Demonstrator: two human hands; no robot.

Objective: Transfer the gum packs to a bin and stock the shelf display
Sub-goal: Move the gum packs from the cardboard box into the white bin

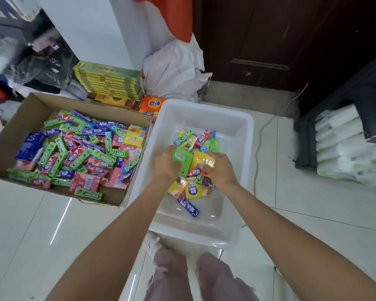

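A cardboard box [13,131] on the left floor holds several green, pink, purple and yellow gum packs [80,153]. To its right stands a white plastic bin [232,122] with a smaller pile of gum packs [193,140]. Both my hands are inside the bin, over the pile. My left hand [165,164] grips a green gum pack [181,157]. Beside it, my right hand [220,170] holds a yellow gum pack [202,160]. A purple pack [188,206] lies alone near the bin's front.
A stack of yellow-green boxes [109,81] and an orange box [152,105] sit behind the cardboard box. A white sack [174,70] leans at a dark wooden door [269,40]. Wrapped paper rolls [347,148] lie at the right. My knees [193,276] are below the bin.
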